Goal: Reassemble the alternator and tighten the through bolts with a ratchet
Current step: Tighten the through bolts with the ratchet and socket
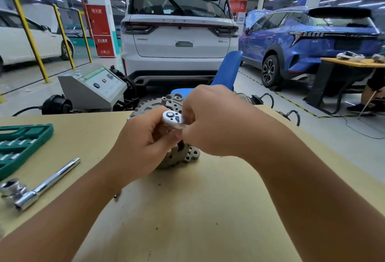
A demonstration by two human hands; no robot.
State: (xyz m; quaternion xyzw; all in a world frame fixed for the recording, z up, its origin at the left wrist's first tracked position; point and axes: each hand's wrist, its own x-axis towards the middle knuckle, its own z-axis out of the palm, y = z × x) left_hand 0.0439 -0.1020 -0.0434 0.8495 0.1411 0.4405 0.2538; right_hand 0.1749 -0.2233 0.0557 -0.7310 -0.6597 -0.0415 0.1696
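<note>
The grey alternator [155, 105] stands on the tan table [198, 209], mostly hidden behind both hands. Above it sits the chrome ratchet [172, 118], its round head facing up between my hands. My right hand [210, 120] curls round the ratchet's handle, which is hidden inside the fist. My left hand [143, 138] curls against the alternator just below the ratchet head, thumb and fingers pinching at the head's underside. The socket and the through bolts are hidden.
A green socket case [18, 145] lies open at the table's left edge. A chrome extension bar [48, 184] and a large socket [11, 186] lie in front of it. Beyond the table stand a grey test machine [93, 86], a blue chair [227, 72] and parked cars.
</note>
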